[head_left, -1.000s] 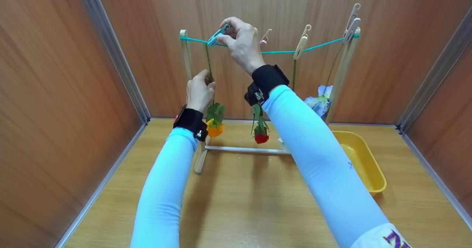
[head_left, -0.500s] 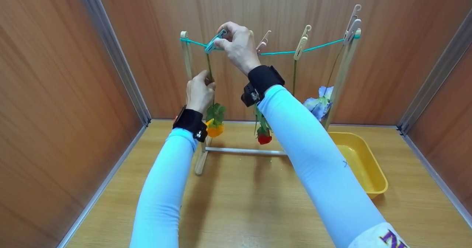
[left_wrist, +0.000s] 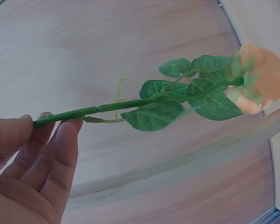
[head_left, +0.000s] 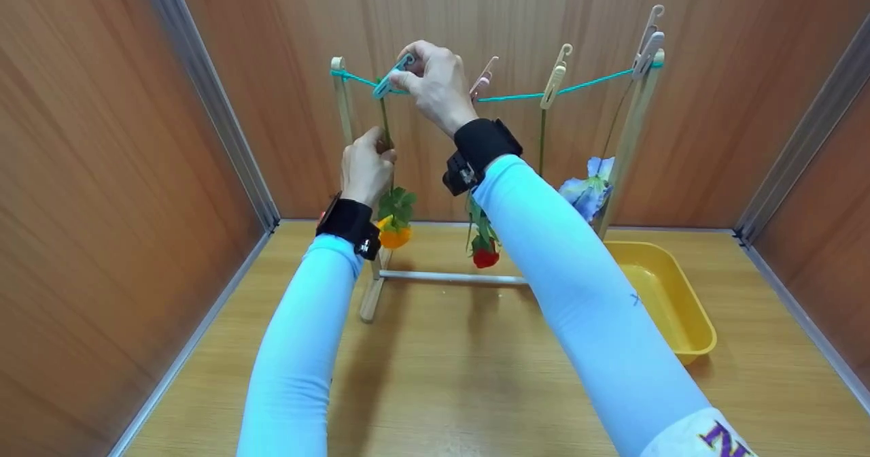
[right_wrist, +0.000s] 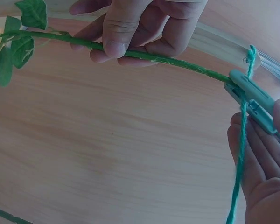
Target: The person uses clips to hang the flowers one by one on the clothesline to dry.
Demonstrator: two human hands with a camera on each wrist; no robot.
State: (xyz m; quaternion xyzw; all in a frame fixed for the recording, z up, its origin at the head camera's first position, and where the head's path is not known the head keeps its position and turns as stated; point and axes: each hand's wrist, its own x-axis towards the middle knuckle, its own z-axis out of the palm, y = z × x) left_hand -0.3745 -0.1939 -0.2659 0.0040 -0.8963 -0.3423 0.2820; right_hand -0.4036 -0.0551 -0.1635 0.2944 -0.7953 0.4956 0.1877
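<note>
My left hand (head_left: 367, 168) pinches the green stem (left_wrist: 102, 108) of an artificial orange flower (head_left: 394, 236), whose head hangs downward beneath its leaves. Above it, my right hand (head_left: 438, 86) holds a teal clothespin (head_left: 385, 87) between thumb and fingers. In the right wrist view, the clothespin's tip sits over the turquoise cord (right_wrist: 241, 140) and meets the stem's upper end. That cord is strung between the posts of a wooden frame and dips where the clothespin is.
A red rose (head_left: 485, 256) hangs head down below a pink clothespin (head_left: 481, 84). Farther right are a cream clothespin (head_left: 555, 84), a pale clothespin (head_left: 648, 52) and a blue flower (head_left: 588, 188). A yellow tray (head_left: 703, 331) sits right; the wooden frame's post (head_left: 343, 107) is at left.
My right hand has come slightly down and left with the teal clothespin, and the cord bends lower there. The red rose has swung a little. My left hand stays nearly in place.
</note>
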